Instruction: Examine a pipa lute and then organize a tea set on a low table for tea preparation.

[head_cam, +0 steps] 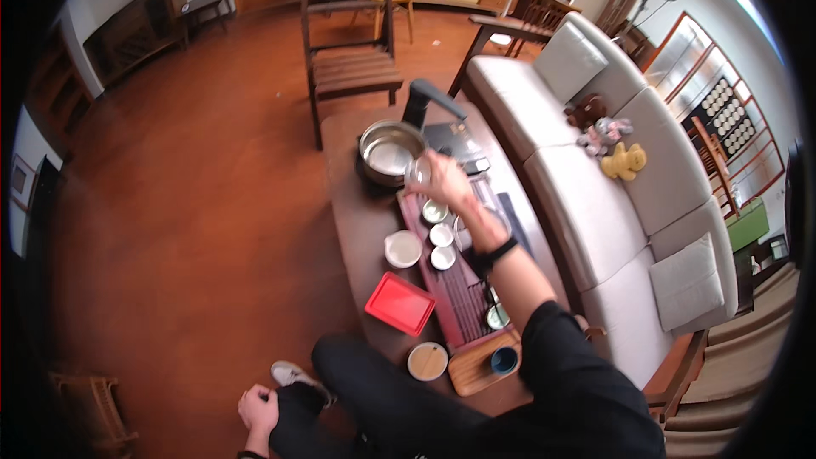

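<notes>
My right hand [446, 182] reaches over the near rim of a steel pot [390, 152] and grips a small clear glass cup [419, 173], blurred by motion. Whether the cup holds liquid cannot be made out. Under my forearm lies a slatted tea tray [456, 296]. Small white teacups [442, 235] stand on it, along with a larger round vessel [460, 229] partly hidden by my wrist. A white pouring bowl [403, 249] sits beside the tray. My left hand [258, 409] rests by my knee, its fingers loosely curled and partly hidden.
A black spout [437, 99] rises behind the pot. Nearer me are a red plastic tray [400, 303], a round wooden-topped lid [428, 361] and a wooden board [475, 376] bearing a blue cup [504, 360]. A grey sofa [574, 204] flanks the table; a wooden chair [354, 70] stands beyond.
</notes>
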`<state>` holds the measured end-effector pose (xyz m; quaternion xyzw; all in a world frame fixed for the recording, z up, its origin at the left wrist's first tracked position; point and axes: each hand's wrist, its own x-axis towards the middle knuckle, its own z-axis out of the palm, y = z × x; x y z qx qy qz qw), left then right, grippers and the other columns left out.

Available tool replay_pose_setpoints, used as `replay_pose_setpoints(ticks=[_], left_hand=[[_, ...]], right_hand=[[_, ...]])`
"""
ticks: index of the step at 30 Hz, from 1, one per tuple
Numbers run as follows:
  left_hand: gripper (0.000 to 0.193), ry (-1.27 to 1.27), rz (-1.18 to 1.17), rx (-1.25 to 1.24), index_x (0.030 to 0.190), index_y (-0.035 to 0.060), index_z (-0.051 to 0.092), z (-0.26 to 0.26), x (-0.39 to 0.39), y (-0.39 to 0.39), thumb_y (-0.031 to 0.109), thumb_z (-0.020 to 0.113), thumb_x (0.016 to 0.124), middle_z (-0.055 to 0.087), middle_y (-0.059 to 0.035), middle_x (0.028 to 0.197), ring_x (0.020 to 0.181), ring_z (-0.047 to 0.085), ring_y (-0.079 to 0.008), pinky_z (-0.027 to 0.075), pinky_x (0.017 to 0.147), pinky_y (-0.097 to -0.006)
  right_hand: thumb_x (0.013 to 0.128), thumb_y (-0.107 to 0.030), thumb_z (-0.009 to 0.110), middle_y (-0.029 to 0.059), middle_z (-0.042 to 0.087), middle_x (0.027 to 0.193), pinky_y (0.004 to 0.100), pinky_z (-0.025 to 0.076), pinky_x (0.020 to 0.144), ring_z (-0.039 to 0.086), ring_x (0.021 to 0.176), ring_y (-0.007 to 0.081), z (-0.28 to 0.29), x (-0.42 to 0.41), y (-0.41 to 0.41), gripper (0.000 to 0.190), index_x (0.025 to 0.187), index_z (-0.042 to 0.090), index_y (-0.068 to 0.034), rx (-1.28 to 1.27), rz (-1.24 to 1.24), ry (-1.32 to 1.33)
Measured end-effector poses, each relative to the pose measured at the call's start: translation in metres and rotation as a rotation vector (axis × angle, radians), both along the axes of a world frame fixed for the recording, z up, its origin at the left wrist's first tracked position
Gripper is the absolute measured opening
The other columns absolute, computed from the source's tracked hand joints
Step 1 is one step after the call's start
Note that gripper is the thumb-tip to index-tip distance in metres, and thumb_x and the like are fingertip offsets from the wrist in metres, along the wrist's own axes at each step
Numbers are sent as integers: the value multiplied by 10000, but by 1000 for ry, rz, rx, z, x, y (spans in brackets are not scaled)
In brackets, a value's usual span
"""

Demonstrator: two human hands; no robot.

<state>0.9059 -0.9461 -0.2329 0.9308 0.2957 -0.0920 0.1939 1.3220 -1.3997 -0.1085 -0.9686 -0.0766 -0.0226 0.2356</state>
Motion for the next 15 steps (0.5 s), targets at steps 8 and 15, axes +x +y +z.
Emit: replay_pose_setpoints(ticks=[8,15], left_hand=[[178,37,53,-37,793,94,677,7,-2,2,269,706,786,674,-122,866,935,629,-346,474,885,-453],[173,19,42,-1,790,92,682,9,-9,6,264,703,786,671,-127,853,906,636,-350,484,857,-457]], right_hand=[[666,-331,834,189,676,1178,385,518,975,652,1111,317,-29,88,47,721,1299,572,-108,-66,-70,171],[667,-314,840,168,669,1205,378,526,968,652,1118,302,-43,109,56,703,1293,580,-130,-89,-86,192]])
